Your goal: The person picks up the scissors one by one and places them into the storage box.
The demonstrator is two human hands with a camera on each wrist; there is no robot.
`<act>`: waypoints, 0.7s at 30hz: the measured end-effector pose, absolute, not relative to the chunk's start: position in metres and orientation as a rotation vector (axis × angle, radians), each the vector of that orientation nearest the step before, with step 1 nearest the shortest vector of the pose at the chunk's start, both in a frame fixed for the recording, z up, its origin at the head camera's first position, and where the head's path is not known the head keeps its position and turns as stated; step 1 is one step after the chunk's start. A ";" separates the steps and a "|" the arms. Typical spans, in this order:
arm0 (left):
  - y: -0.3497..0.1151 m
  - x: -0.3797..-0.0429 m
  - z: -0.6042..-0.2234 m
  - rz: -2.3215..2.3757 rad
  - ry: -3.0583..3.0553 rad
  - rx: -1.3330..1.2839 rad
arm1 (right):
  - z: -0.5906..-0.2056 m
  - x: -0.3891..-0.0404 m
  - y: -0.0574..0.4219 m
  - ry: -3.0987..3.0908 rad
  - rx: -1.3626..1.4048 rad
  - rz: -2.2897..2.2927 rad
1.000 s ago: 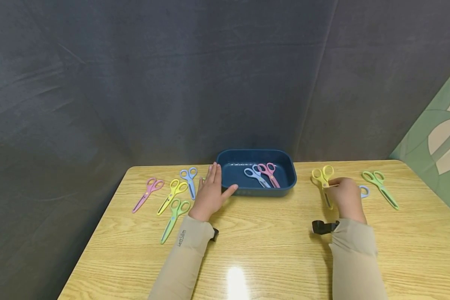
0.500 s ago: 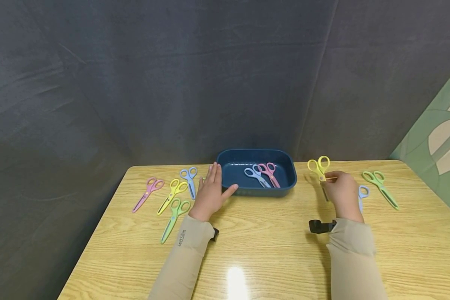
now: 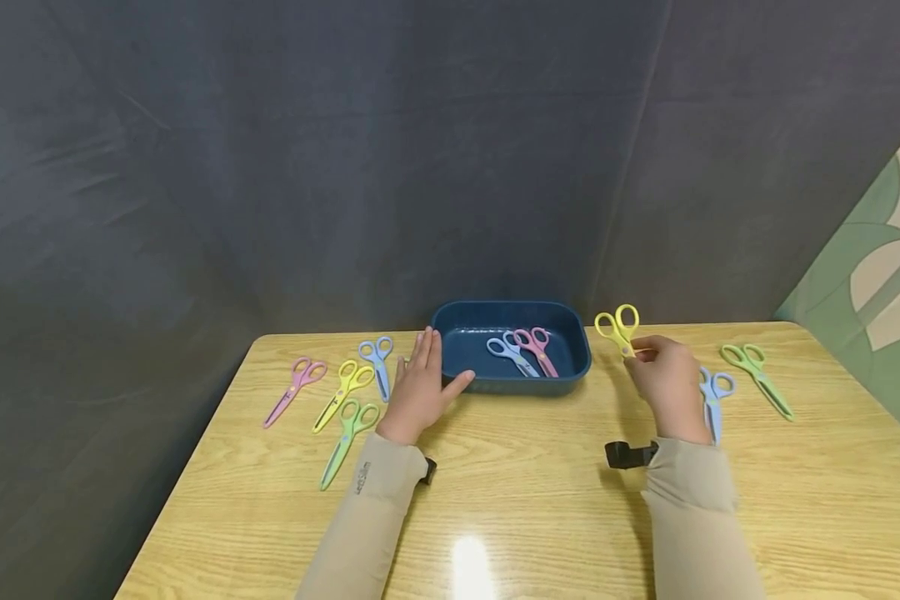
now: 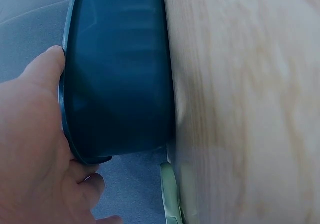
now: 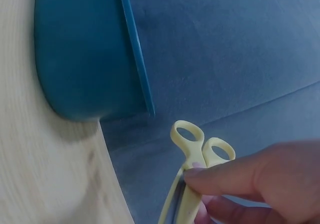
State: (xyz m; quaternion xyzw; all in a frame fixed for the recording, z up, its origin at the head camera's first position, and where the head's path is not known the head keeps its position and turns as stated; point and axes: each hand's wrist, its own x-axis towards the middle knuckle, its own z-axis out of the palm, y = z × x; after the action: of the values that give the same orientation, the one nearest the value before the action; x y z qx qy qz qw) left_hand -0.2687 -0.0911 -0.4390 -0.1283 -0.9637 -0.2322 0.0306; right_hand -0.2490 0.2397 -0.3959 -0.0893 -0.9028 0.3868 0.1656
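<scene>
A dark blue bin (image 3: pixel 525 386) stands at the back of the table, with blue scissors (image 3: pixel 512 354) and pink scissors (image 3: pixel 537 350) lying inside. My left hand (image 3: pixel 417 387) rests on the bin's left front rim, fingers straight and thumb along the front; the left wrist view shows the thumb and fingers at the bin's rim (image 4: pixel 67 109). Right of the bin, my right hand (image 3: pixel 666 383) pinches yellow scissors (image 3: pixel 619 330) near the pivot, handles up, raised over the table. In the right wrist view the thumb presses the yellow scissors (image 5: pixel 192 154), with the bin (image 5: pixel 90 54) beyond.
Left of the bin lie pink scissors (image 3: pixel 294 392), yellow scissors (image 3: pixel 343 395), green scissors (image 3: pixel 348 442) and blue scissors (image 3: pixel 378 367). At the right are blue scissors (image 3: pixel 712 404), partly behind the right hand, and green scissors (image 3: pixel 757 379). A dark curtain (image 3: pixel 390 167) hangs behind the table.
My right hand has lifted the yellow scissors off the table and carried them left toward the bin, uncovering more of the blue scissors. My left hand stays on the bin.
</scene>
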 end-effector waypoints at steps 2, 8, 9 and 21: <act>-0.091 -0.269 -0.439 -0.718 -2.964 -0.394 | -0.395 -0.249 0.237 -2.551 -0.227 1.087; -0.091 -0.271 -0.440 -0.710 -2.959 -0.395 | -0.393 -0.250 0.231 -2.513 -0.182 1.040; -0.091 -0.271 -0.440 -0.707 -2.960 -0.394 | -0.393 -0.250 0.230 -2.507 -0.179 1.038; -0.090 -0.269 -0.437 -0.710 -2.961 -0.393 | -0.392 -0.250 0.215 -2.439 -0.173 1.061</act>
State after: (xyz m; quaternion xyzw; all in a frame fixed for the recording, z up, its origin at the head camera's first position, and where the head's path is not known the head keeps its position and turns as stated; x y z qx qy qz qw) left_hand -0.2691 -0.0896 -0.4371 -0.1280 -0.9638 -0.2311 0.0357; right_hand -0.2500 0.2146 -0.3916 -0.0631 -0.8893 0.3867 0.2357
